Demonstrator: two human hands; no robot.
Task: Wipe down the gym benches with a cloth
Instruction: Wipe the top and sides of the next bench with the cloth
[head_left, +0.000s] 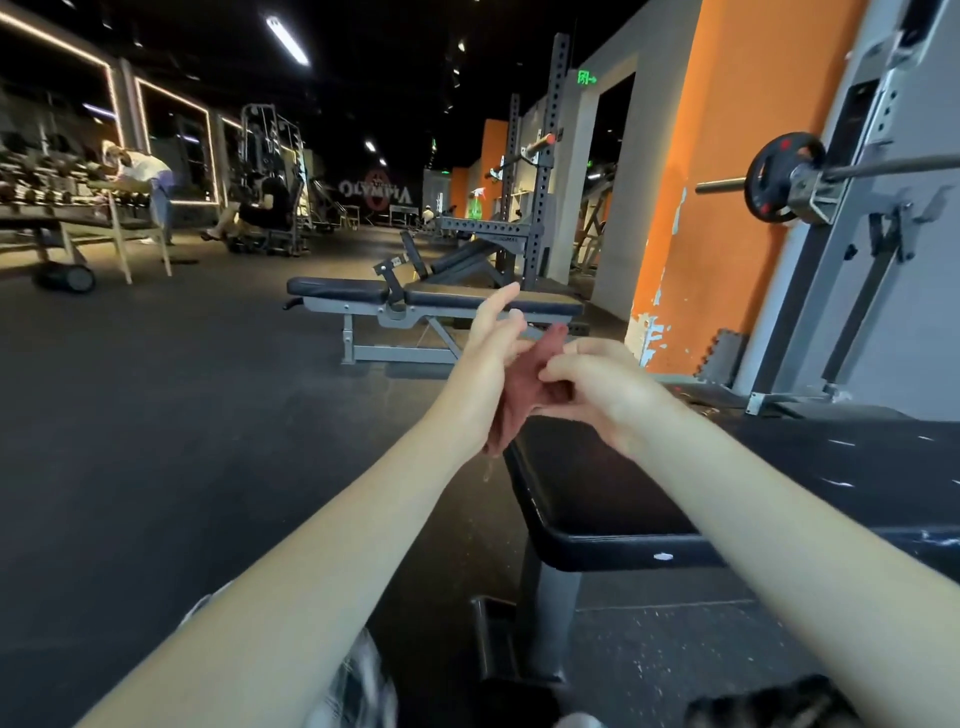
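Note:
A reddish-brown cloth (522, 387) hangs between my two hands, above the left end of a black padded bench (623, 499) at lower right. My left hand (485, 358) lies against the cloth's left side with its fingers stretched out straight. My right hand (592, 382) pinches the cloth with curled fingers. A drop seems to fall from the cloth's lower tip. A second black bench (431, 297) on a grey frame stands a few steps ahead, lying flat.
A power rack (540, 171) stands behind the far bench. A loaded barbell (784, 179) rests on a rack at right, by an orange wall (727, 182). Dumbbell racks, machines and people are at far left. Dark rubber floor (182, 389) spreads to the left.

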